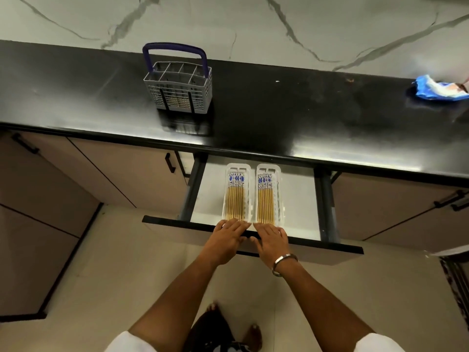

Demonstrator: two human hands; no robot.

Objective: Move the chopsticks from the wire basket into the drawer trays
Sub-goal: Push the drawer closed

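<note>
On the glossy black countertop (253, 118), the grey wire basket with a blue handle (178, 83) is looking nearly emptied. In the open white drawer (299, 199), two clear plastic trays (250, 189) are holding the blue-topped wooden chopsticks (236, 196). The left hand (229, 236) and right hand (271, 237) are resting flat, gripping nothing, at the trays' near ends.

Short white sleeves (375, 342), bare forearms, silver bangle (283, 262) at the right wrist.
</note>
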